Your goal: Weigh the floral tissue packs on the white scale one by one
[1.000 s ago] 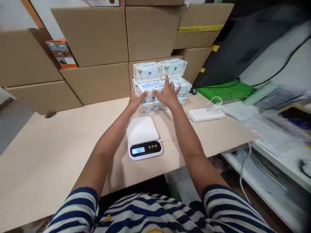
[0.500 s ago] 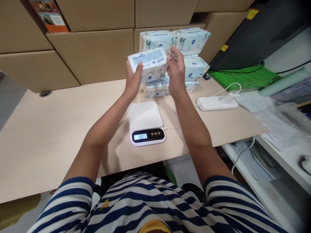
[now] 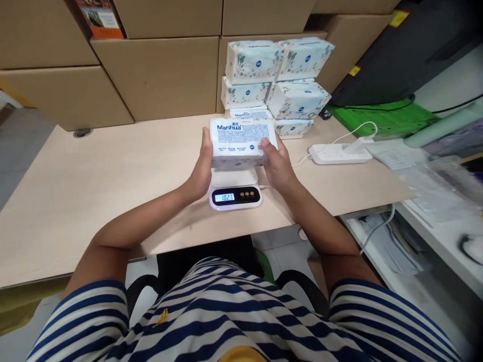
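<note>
Between both hands I hold a tissue pack point(image 3: 241, 136) above the scale, its printed "Manhua" face turned up toward me. My left hand point(image 3: 204, 168) grips the pack's left end. On the right end, my right hand point(image 3: 277, 163) has its thumb on the printed face. A white kitchen scale point(image 3: 236, 197) sits beneath, its plate partly hidden by the pack; the lit display reads about -102.7. Just behind, more tissue packs point(image 3: 279, 75) stand in two stacks, the front lower part covered by the held pack.
Cardboard boxes point(image 3: 158, 78) wall off the back of the wooden table point(image 3: 94, 201). A white power strip point(image 3: 339, 154) with a plug and cables lies to the right. Beyond it are a green crate point(image 3: 362, 123) and clear plastic bags point(image 3: 433, 191).
The tissue pack has come down and toward me, over the scale, with its printed face now more toward me. My right hand has gone from fingers at the corner to gripping the right end.
</note>
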A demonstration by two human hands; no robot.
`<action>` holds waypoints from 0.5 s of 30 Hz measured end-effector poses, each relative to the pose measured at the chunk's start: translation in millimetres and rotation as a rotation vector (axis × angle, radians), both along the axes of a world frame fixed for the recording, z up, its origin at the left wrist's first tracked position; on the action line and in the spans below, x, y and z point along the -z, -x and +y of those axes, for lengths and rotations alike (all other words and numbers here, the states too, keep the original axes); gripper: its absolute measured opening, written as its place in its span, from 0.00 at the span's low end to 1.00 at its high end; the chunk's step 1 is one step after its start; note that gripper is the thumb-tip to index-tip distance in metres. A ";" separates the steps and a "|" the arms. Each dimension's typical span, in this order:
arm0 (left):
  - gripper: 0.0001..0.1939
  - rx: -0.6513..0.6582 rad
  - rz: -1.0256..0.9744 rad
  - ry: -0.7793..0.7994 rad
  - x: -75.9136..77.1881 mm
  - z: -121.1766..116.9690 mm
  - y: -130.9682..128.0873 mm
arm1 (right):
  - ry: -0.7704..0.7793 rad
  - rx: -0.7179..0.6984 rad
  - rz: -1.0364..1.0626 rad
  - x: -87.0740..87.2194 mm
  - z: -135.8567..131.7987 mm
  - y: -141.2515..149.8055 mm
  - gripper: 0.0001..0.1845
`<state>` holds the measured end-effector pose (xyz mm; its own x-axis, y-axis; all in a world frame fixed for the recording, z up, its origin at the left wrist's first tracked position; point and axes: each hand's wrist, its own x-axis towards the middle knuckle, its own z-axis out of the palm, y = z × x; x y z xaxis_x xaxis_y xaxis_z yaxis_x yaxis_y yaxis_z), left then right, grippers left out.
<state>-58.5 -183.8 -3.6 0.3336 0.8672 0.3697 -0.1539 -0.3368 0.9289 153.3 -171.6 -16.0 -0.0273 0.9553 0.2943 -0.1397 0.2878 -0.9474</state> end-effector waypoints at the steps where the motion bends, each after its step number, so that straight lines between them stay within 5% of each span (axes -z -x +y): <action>1: 0.46 0.021 -0.015 0.037 1.6 -3.3 -1.5 | 0.017 -0.014 0.012 1.4 0.6 1.7 0.47; 6: 0.52 -0.093 0.023 0.264 22.6 -4.4 2.5 | 0.095 -0.093 -0.011 16.6 12.4 1.9 0.57; 9: 0.54 -0.316 0.067 0.404 40.4 4.9 24.1 | 0.141 0.064 -0.086 36.2 15.9 -20.0 0.63; 15: 0.53 -0.485 0.153 0.278 74.2 25.3 77.6 | 0.135 0.311 -0.092 77.6 40.4 -85.9 0.67</action>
<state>-136.0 -158.5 -77.8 -0.0941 0.9919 0.0852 0.1000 -0.0758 0.9921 239.2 -131.2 -93.6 0.2508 0.9522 0.1747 0.0225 0.1747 -0.9844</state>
